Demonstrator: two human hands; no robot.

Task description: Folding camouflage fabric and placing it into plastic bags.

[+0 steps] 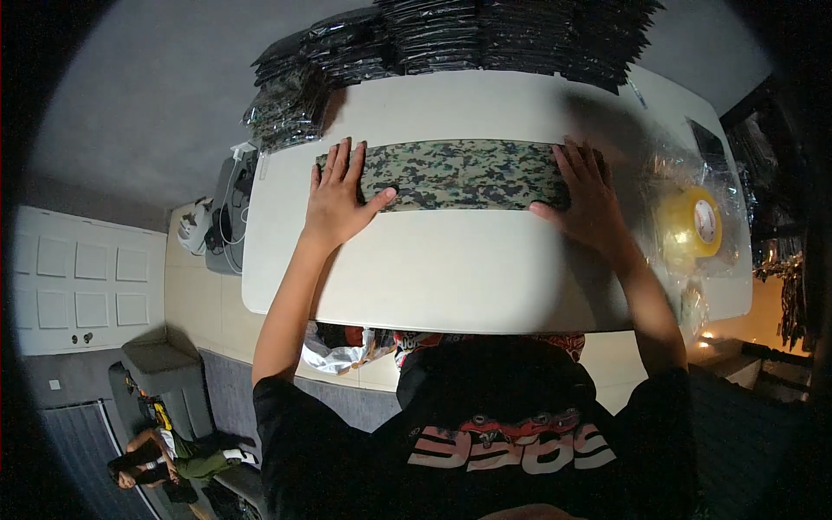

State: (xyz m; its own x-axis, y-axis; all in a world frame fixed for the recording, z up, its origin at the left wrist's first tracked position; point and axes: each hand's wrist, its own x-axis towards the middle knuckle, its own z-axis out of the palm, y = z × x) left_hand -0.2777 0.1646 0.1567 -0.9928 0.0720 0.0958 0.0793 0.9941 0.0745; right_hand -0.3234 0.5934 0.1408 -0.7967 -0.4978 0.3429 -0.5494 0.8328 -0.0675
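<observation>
A long folded strip of camouflage cloth [459, 173] in green, black and tan lies flat across the white table [451, 269]. On its left end rests my left hand [341, 195], palm down with the fingers stretched out and the thumb apart. My right hand [585, 191] presses flat on the right end in the same way, fingers spread. Neither hand grips the cloth; both lie on top and hide its two ends.
Stacks of black plastic packages [468, 39] line the table's far edge, with clear-wrapped camouflage packs [290, 108] at the far left. A roll of yellowish tape [693, 221] sits on clear plastic at right. Another person [178, 455] sits on a grey sofa, lower left.
</observation>
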